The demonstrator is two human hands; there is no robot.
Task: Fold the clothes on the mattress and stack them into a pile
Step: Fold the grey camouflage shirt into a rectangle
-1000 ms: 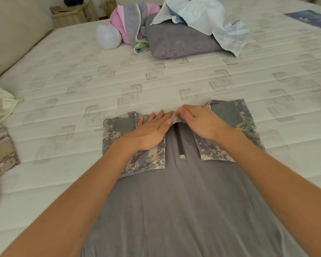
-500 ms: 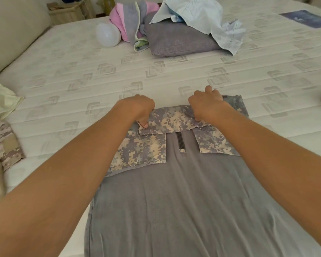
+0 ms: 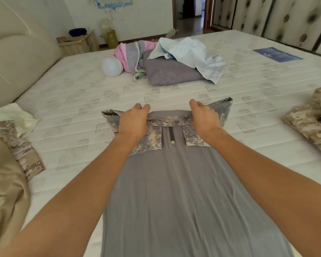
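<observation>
A grey shirt (image 3: 183, 191) with camouflage shoulders and a short zip lies flat on the white mattress (image 3: 82, 93), its sides folded in to a narrow strip. My left hand (image 3: 132, 120) grips the far left end of the shirt at the collar. My right hand (image 3: 204, 117) grips the far right end. The far edge is lifted off the mattress between both hands.
A tan and camouflage garment (image 3: 11, 164) and a pale green cloth (image 3: 17, 115) lie at the left. Another camouflage garment (image 3: 311, 119) lies at the right. At the back sit a grey pillow (image 3: 170, 71), crumpled light clothes (image 3: 189, 51) and a white ball (image 3: 111, 66).
Both hands moved apart from the collar's middle to the shirt's far corners, curled round the cloth and raised that edge. The view tilted upward.
</observation>
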